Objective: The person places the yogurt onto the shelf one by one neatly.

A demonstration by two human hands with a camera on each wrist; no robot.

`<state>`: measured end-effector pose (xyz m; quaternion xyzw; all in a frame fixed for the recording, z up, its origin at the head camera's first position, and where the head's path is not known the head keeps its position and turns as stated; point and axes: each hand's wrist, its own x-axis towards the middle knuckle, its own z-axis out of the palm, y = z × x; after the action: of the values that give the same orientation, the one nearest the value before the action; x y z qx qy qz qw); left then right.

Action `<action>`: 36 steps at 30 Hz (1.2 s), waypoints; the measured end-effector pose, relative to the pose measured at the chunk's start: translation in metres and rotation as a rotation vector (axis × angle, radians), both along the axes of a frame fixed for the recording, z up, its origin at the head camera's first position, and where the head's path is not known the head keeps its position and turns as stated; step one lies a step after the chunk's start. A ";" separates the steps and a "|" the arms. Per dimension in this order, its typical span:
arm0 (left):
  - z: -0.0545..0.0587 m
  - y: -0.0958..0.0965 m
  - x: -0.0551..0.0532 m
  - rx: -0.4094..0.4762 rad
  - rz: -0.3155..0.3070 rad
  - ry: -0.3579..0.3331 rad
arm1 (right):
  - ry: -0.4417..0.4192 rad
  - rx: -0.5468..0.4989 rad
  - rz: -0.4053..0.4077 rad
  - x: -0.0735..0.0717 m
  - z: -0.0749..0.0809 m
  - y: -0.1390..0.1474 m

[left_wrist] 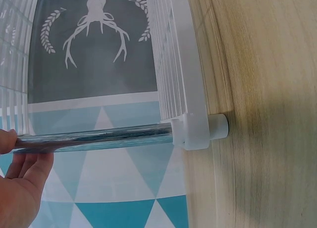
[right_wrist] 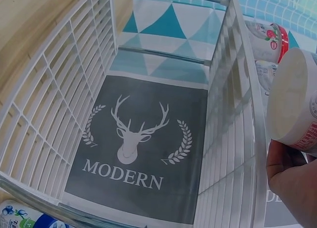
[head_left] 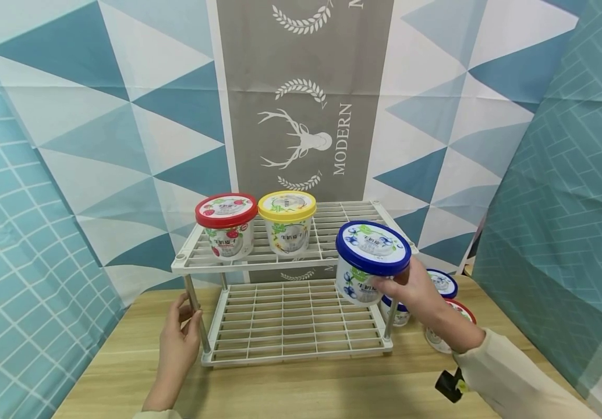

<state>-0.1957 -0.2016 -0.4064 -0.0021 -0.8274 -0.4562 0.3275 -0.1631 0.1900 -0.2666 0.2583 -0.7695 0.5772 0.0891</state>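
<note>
A person's right hand [head_left: 417,292] holds a white round tub with a deep-blue lid [head_left: 370,256] near the right front corner of the upper shelf of a white slatted rack with metal posts [head_left: 259,266]. The grip is clamped on the tub's side, thumb towards the front, which leaves the lid and the base uncovered, presumably so that the base can meet the slats first. The tub tilts a little; whether it touches the shelf's front edge is hard to tell from above.

The left hand [head_left: 179,334] pinches the slim metal post at the rack's left front corner [head_left: 196,314], thumb on one side and fingers on the other, probably to keep the light frame from sliding.

On the upper shelf, a white tub with a red lid [head_left: 227,227] stands by the left front corner, with a white tub with a yellow lid [head_left: 287,224] just beside it; both are upright, labels forward, apparently for easy reading. Past the rack's right edge, two more blue-lidded tubs [head_left: 441,283] and a second red-lidded tub [head_left: 462,311] stand on the pale wooden table [head_left: 259,390], within the right arm's reach.
</note>
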 end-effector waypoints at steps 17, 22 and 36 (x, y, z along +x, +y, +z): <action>0.000 0.000 0.001 -0.003 0.003 -0.004 | 0.025 0.013 -0.027 -0.002 0.012 0.000; 0.001 0.000 0.001 0.002 0.007 -0.010 | 0.024 0.017 -0.033 -0.004 0.015 0.001; 0.001 0.001 0.001 -0.008 0.011 0.001 | 0.036 -0.015 -0.042 -0.009 0.021 0.001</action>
<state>-0.1948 -0.2011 -0.4057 0.0009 -0.8290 -0.4513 0.3303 -0.1721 0.1908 -0.2455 0.2517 -0.7686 0.5764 0.1170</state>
